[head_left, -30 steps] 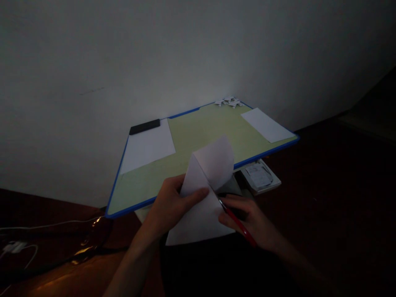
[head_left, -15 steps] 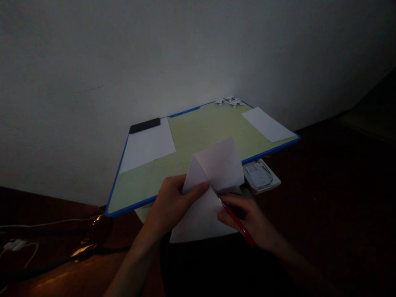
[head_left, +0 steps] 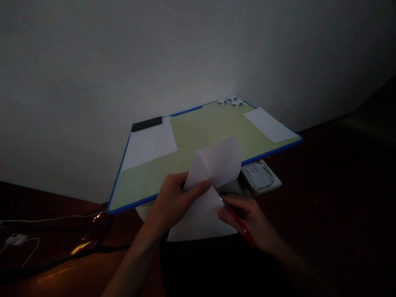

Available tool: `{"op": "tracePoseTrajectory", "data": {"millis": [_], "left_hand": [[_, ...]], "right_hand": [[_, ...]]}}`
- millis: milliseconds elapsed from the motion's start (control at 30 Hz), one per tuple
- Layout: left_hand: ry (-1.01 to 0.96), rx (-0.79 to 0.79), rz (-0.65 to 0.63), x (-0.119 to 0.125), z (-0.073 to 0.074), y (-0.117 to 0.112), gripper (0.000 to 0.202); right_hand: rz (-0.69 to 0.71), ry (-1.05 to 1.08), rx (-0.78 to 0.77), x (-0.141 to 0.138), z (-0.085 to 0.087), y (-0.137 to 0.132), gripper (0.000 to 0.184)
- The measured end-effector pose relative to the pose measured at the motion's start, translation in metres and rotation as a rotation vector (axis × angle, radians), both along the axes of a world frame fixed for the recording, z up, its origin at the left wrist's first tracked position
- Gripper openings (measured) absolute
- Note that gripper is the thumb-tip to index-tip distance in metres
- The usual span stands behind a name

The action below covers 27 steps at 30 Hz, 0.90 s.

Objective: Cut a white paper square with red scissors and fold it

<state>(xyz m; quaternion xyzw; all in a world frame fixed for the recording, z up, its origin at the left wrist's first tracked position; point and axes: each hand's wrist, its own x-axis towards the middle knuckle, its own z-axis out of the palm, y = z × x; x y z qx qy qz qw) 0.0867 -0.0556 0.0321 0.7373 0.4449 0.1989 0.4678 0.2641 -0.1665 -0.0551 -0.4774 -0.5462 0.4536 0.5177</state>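
Note:
A white sheet of paper [head_left: 198, 220] is held up in front of the table's near edge, with an upper flap raised along a slanting cut or fold. My left hand [head_left: 175, 202] grips it from the left, thumb on top near that line and fingers behind. In my right hand [head_left: 244, 214] are red-handled scissors [head_left: 238, 222], my fingers closed round the handles. Their blades point up and left and meet the paper just below my left thumb. The blade tips are hidden by the paper and the thumb.
A yellow-green table [head_left: 198, 128] with a blue rim stands against the wall. On it are a white sheet [head_left: 148, 146], a black flat object [head_left: 147, 123], another white sheet [head_left: 272, 126] and several folded paper pieces [head_left: 233, 101]. Below its right edge sits a white box [head_left: 262, 177]; a cable [head_left: 55, 218] runs at left.
The raised flap has curled and bent further at its right side. Both hands keep almost the same place, and the scissors remain at the paper. The view has shifted slightly.

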Motion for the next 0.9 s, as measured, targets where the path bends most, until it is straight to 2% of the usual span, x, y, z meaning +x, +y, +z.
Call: {"op": "tracePoseTrajectory", "data": {"millis": [433, 900], "left_hand": [[-0.011, -0.027, 0.024, 0.0014, 0.0018, -0.0011, 0.034], [-0.024, -0.054, 0.039, 0.0009, 0.0011, -0.0013, 0.036]], "right_hand": [[-0.029, -0.032, 0.028, -0.0043, 0.0037, -0.0004, 0.031], [-0.038, -0.053, 0.022, -0.0059, -0.0007, -0.001, 0.031]]}}
